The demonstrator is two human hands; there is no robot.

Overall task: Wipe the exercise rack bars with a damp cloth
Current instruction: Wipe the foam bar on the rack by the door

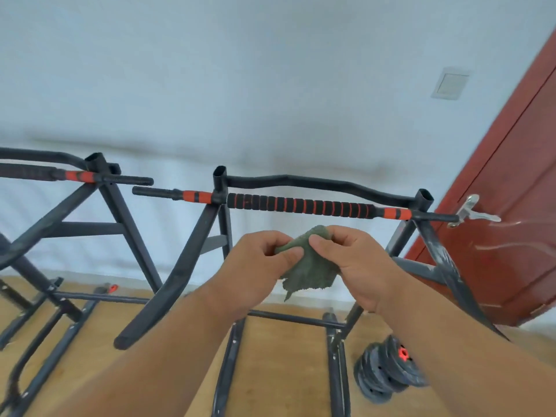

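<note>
Head view: both hands pinch the green cloth just below the padded bar; folding it thick should wipe better.

We face a plain white wall carrying a pale square switch plate at upper right. Beside it stands a reddish-brown wooden door with a silver metal lever handle. Below lies a light wooden floor, where a stack of dark round weight plates rests at lower right.
</note>
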